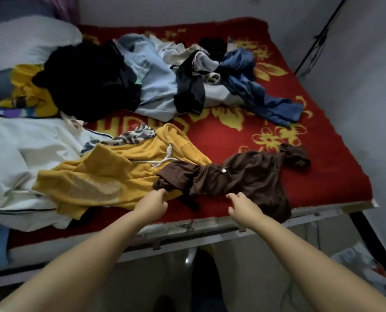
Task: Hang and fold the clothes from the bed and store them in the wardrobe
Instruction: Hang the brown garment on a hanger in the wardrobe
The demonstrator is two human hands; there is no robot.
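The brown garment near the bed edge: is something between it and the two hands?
Nothing visible is. The left hand already pinches the brown garment at its left end, where it overlaps the yellow hoodie. The right hand is at its near edge; its grip is unclear.

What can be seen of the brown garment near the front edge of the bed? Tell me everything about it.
The brown garment is dark brown, of soft, thin-looking cloth, crumpled and stretched sideways across the red blanket. A small white tag shows near its middle, and a bunched end lies at its far right. Its left end overlaps the yellow hoodie. The left hand pinches its left end; the right hand is at its lower edge with fingers curled, though whether it grips the cloth cannot be told. It is unfolded.
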